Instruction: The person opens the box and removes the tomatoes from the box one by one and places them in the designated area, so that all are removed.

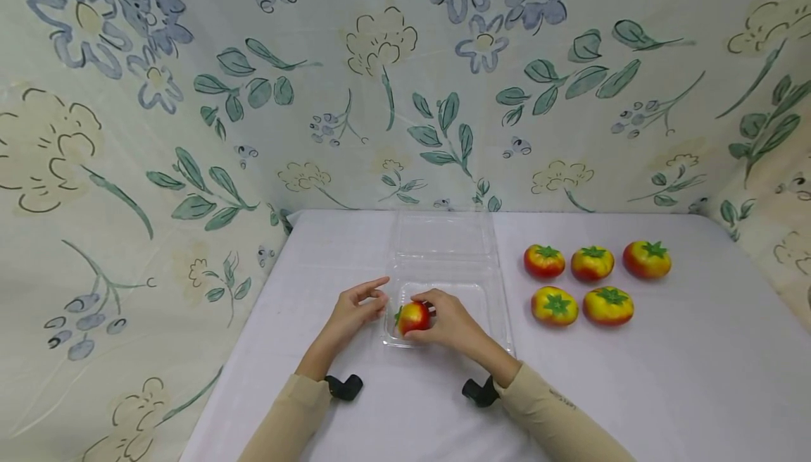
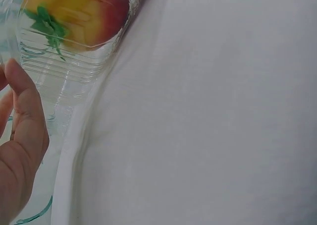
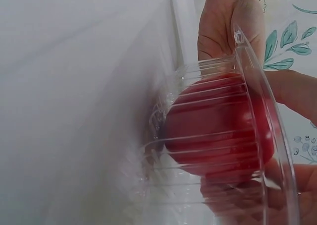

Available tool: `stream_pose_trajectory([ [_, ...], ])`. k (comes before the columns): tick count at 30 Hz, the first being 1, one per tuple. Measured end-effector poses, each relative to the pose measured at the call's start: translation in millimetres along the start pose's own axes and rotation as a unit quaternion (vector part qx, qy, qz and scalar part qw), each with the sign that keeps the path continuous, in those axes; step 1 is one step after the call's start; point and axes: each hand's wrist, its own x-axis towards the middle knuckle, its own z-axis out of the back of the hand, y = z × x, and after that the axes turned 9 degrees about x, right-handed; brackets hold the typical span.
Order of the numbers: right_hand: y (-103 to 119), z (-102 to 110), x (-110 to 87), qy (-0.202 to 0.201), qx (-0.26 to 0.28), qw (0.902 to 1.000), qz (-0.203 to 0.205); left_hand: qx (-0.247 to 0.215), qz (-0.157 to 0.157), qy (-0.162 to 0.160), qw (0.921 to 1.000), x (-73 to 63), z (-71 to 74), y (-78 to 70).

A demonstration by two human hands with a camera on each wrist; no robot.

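Inside the near left part of a clear plastic clamshell box (image 1: 465,307) lies a red-and-yellow fruit (image 1: 413,318) with a green leafy top, tipped so the leaves face left. My right hand (image 1: 451,321) grips it between thumb and fingers. Through the ribbed wall, the right wrist view shows the fruit's red side (image 3: 213,126). My left hand (image 1: 355,310) is by the box's left edge, its fingers loosely bent and holding nothing. In the left wrist view the left fingertips are close to the box; whether they touch it I cannot tell.
The box's lid (image 1: 443,235) is folded back, away from me. Several similar fruits stand in two rows to the right, among them a fruit (image 1: 555,306) in the near row. A white cloth (image 1: 684,377) covers the table; a floral curtain (image 1: 405,96) hangs behind.
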Motion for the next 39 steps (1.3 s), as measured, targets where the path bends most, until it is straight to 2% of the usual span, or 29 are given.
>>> stream_pose_trajectory([
  [12,-1,10,0.6,0.026,0.023,0.9992,-0.02,-0.004,0.004,-0.004,1.0,-0.9,-0.1,0.1],
  [17,-2,13,-0.9,0.019,0.04,0.9985,-0.031,-0.003,0.008,-0.006,0.9999,-1.3,-0.3,-0.9],
  [24,-3,18,-4.5,0.002,0.068,0.9949,-0.074,-0.007,0.008,-0.003,0.9999,-1.9,-0.3,-2.5],
  [32,-6,26,-7.7,-0.01,0.097,0.993,-0.067,-0.014,0.01,0.002,0.9999,-1.5,-0.3,-4.3],
  [39,-6,36,-10.0,-0.02,0.133,0.9901,-0.04,-0.023,0.011,0.003,0.9997,-1.5,0.0,-4.4],
])
